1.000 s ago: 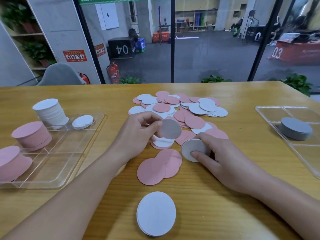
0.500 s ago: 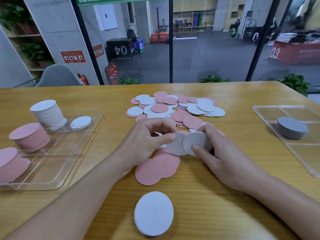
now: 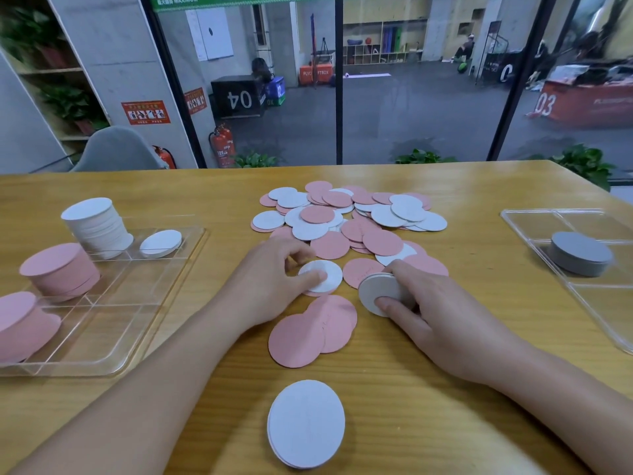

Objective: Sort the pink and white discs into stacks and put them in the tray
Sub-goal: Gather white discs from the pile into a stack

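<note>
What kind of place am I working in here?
Probably a gym or fitness studio: a wooden table at a glass wall, overlooking a training floor with numbered plyo boxes and equipment shelves.

A loose heap of thin round pink and white discs [image 3: 346,217] lies just beyond both grips. One flat white disc [image 3: 323,274] sits under the left fingers; a small tilted white stack [image 3: 378,293] stands in the right grip. The clear plastic compartment tray [image 3: 113,313], far left, holds pink and white stacks.
</note>
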Motion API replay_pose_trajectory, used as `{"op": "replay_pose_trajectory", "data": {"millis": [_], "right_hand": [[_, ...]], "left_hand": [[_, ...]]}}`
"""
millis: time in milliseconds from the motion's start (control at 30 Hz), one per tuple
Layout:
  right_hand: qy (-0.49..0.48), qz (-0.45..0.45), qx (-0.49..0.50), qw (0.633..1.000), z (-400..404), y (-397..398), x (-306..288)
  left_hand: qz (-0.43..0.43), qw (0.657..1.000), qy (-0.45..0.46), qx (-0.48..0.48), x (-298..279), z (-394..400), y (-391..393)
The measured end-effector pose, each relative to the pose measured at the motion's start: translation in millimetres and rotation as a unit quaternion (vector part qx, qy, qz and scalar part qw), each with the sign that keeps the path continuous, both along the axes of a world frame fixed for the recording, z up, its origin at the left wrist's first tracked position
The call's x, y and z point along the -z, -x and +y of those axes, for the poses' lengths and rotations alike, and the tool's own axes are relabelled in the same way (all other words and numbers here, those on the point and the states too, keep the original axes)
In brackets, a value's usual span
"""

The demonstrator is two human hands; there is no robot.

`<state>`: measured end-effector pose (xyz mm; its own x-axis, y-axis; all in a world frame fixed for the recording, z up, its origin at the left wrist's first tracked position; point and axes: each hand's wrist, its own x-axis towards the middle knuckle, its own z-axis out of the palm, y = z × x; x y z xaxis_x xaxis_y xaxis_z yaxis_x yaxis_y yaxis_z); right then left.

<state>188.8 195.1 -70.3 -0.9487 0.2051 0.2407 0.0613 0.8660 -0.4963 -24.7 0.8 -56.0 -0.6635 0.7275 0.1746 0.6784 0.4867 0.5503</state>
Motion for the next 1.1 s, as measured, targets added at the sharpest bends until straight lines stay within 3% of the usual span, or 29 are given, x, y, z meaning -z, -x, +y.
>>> {"op": "replay_pose_trajectory", "data": {"millis": [133,267,400,500,633,967,1100], "right_hand": [[0.008,0.001,-0.007,1.0,3,0,1],[0.01,0.005,-0.008,1.0,4,0,1],[0.023,0.01,-0.005,1.0,4,0,1],[0.024,0.004,-0.002,1.0,4,0,1],[0.025,0.001,-0.002,1.0,4,0,0],[0.04,0.005,0.005,0.999,4,-1,1],[0.063,0.021,0.017,0.998,4,-1,2]], "left_hand": [[-0.009,0.998,0.054,0.024,-3,-1,0],[-0.024,0.999,0.025,0.009,-3,0,-3],[-0.045,0.996,-0.072,-0.008,-4,2,-3],[-0.119,0.977,-0.175,0.0,-5,4,-1],[-0.172,0.959,-0.227,0.005,-5,3,-2],[-0.141,0.971,-0.18,0.063,-10,2,-11],[-0.19,0.955,-0.196,0.119,-7,6,-19]]}}
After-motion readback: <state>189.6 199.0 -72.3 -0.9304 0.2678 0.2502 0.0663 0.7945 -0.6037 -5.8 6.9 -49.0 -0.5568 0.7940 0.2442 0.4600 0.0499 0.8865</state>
